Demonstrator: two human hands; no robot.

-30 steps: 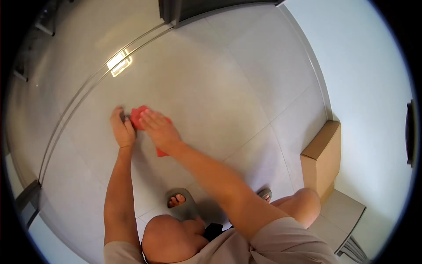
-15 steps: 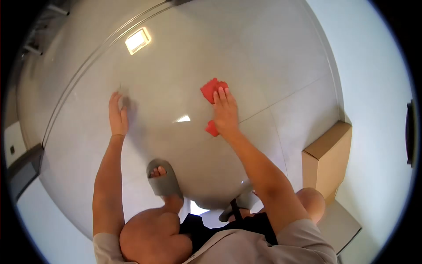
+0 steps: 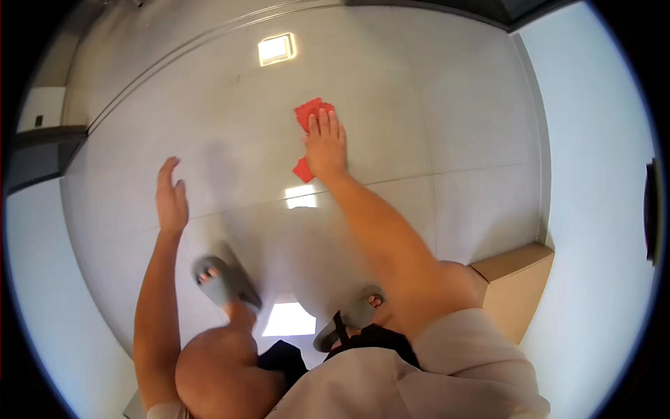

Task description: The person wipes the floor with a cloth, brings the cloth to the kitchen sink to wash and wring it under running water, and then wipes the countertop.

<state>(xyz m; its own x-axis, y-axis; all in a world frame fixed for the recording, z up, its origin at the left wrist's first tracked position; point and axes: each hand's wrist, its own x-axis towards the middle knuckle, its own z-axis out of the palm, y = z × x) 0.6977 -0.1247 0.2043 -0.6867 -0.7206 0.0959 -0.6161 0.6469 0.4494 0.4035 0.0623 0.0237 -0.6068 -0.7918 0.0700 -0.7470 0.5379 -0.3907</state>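
Under my right hand [image 3: 325, 148] lies a crumpled red cloth [image 3: 305, 170], pressed against the glossy grey tiled floor [image 3: 377, 105]. Its edges stick out beyond the fingertips and to the left of the wrist; the palm hides the middle. The fingers of that hand stretch forward, close together over the cloth. My left hand [image 3: 172, 199] is held out to the left with thumb and fingers apart and nothing in it. Whether it touches the floor I cannot tell.
My feet are in grey slides, the left slide [image 3: 227, 283] blurred. A cardboard box [image 3: 516, 290] stands against the white wall [image 3: 593, 209] at right. Dark-framed furniture [image 3: 49, 153] is at left, and a metal floor track [image 3: 174, 59] curves across the far left. Light reflects off the tiles.
The view has turned and shifted. My right hand and the red cloth have slid left across the tiles, away from the grout junction. My left foot has shifted.
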